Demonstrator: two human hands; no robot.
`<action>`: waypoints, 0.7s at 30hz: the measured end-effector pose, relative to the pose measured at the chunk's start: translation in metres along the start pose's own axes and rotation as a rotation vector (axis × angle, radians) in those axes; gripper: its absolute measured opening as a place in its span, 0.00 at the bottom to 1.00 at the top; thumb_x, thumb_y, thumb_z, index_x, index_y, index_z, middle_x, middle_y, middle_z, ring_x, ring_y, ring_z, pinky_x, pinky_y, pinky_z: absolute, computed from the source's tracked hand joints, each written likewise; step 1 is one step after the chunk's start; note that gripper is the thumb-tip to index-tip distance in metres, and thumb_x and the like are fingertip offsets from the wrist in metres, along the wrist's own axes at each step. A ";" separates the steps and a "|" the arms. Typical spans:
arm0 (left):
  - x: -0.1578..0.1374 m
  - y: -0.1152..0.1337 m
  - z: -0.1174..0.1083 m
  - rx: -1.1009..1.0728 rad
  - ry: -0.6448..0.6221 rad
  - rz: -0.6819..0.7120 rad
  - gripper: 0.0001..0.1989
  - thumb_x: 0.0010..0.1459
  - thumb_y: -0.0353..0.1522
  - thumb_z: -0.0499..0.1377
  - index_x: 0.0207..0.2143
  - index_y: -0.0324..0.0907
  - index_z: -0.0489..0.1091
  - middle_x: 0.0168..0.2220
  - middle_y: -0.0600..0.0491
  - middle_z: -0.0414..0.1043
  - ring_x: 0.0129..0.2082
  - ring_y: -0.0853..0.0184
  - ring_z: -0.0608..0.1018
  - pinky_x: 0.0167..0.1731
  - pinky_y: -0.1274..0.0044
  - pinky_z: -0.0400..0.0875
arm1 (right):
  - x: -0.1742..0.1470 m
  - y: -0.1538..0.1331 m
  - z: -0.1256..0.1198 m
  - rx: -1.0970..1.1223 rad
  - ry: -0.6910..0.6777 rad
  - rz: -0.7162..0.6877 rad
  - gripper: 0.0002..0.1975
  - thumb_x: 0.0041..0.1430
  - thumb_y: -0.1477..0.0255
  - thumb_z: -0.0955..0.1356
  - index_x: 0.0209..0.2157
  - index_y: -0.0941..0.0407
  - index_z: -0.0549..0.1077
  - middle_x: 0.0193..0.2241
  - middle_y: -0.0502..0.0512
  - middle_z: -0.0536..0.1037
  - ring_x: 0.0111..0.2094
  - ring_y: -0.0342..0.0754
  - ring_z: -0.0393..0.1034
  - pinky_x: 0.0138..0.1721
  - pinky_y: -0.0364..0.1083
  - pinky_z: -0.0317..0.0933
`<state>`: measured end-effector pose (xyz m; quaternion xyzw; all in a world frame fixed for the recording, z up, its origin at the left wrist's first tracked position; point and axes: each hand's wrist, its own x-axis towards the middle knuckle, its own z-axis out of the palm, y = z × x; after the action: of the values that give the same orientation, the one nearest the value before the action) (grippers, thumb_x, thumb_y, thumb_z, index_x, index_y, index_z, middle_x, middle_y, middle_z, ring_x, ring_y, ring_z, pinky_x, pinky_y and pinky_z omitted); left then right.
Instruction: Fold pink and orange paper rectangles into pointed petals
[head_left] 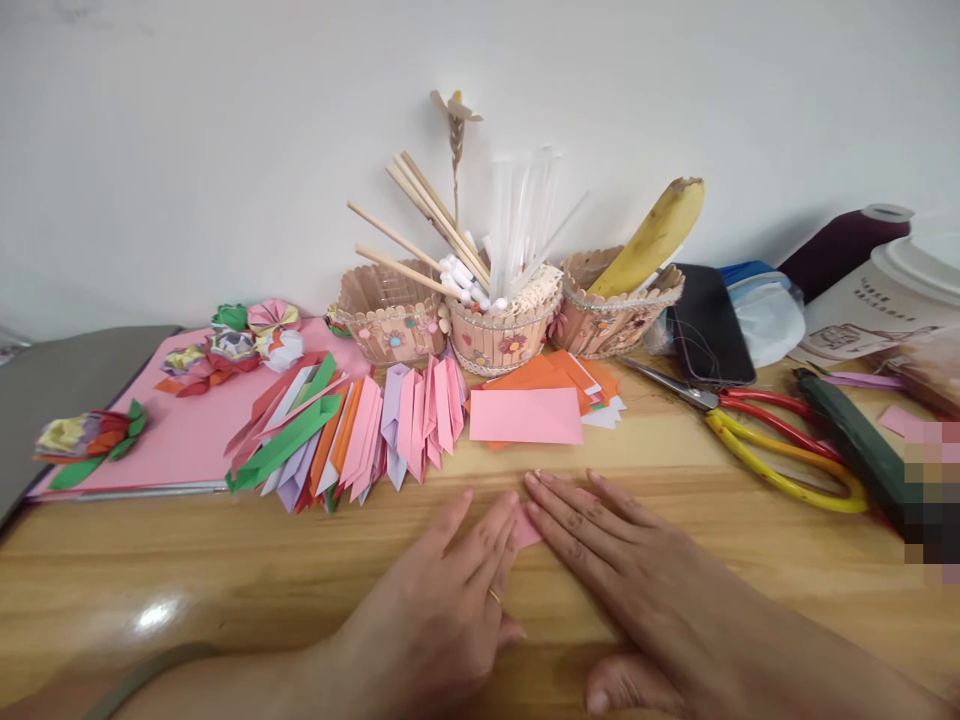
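A small piece of pink paper [528, 532] lies on the wooden table, mostly hidden under my fingers. My right hand [611, 555] rests flat on it with the fingers stretched out and the thumb apart. From the other side, the fingertips of my left hand [469, 565] touch its edge, fingers extended and a ring on one of them. Just beyond my fingertips lies a pink paper rectangle [526, 415] on top of orange paper sheets [544, 372]. Left of it is a row of folded paper strips [360, 430] in pink, green, purple and orange.
Scissors [750, 430] with red and yellow handles lie at right, near a black phone [709, 325] and a paper cup [877, 300]. Decorated baskets [499, 340] holding sticks, tubes and a banana [652, 235] stand against the wall. Folded paper flowers [232, 345] sit on a pink sheet [169, 440] at left.
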<state>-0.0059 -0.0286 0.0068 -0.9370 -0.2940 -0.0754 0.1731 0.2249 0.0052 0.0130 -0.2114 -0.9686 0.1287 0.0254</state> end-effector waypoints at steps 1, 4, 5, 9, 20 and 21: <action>-0.001 -0.001 -0.002 0.016 -0.008 0.000 0.22 0.66 0.40 0.49 0.48 0.30 0.70 0.53 0.41 0.68 0.58 0.56 0.64 0.53 0.63 0.57 | 0.000 0.001 -0.001 0.005 -0.003 0.001 0.47 0.58 0.47 0.58 0.64 0.67 0.41 0.63 0.71 0.47 0.64 0.59 0.42 0.60 0.61 0.47; -0.002 -0.003 -0.006 0.055 -0.020 0.009 0.21 0.67 0.38 0.48 0.49 0.30 0.69 0.53 0.42 0.68 0.56 0.57 0.66 0.54 0.63 0.56 | -0.004 0.004 -0.003 -0.010 -0.008 0.015 0.47 0.58 0.47 0.58 0.65 0.65 0.38 0.63 0.69 0.47 0.64 0.58 0.42 0.61 0.61 0.43; -0.002 -0.003 -0.007 0.065 -0.024 0.015 0.20 0.67 0.37 0.48 0.49 0.31 0.69 0.53 0.43 0.68 0.56 0.57 0.66 0.54 0.63 0.56 | -0.006 0.007 -0.003 -0.023 -0.008 0.021 0.47 0.58 0.47 0.58 0.65 0.65 0.37 0.63 0.69 0.47 0.64 0.58 0.42 0.61 0.61 0.42; -0.001 -0.004 -0.009 0.086 -0.023 0.024 0.19 0.67 0.36 0.48 0.49 0.31 0.70 0.53 0.44 0.69 0.55 0.57 0.67 0.53 0.63 0.56 | -0.016 0.021 0.003 -0.073 -0.002 0.022 0.51 0.54 0.43 0.59 0.65 0.62 0.36 0.63 0.68 0.48 0.63 0.62 0.42 0.59 0.66 0.43; 0.001 -0.002 -0.010 0.079 0.028 0.013 0.18 0.65 0.36 0.51 0.45 0.30 0.72 0.48 0.44 0.72 0.50 0.57 0.71 0.51 0.64 0.57 | -0.026 0.041 -0.004 -0.194 0.121 0.041 0.45 0.52 0.43 0.61 0.64 0.55 0.49 0.62 0.66 0.54 0.62 0.70 0.44 0.50 0.71 0.54; 0.002 -0.001 -0.009 0.073 0.037 0.018 0.18 0.64 0.36 0.52 0.44 0.30 0.73 0.48 0.44 0.73 0.50 0.56 0.71 0.51 0.64 0.57 | -0.023 0.038 -0.008 -0.193 0.178 0.074 0.39 0.56 0.48 0.61 0.63 0.54 0.53 0.61 0.66 0.57 0.62 0.68 0.47 0.50 0.70 0.55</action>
<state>-0.0058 -0.0301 0.0162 -0.9311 -0.2847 -0.0804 0.2132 0.2625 0.0311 0.0110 -0.2590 -0.9619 0.0165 0.0861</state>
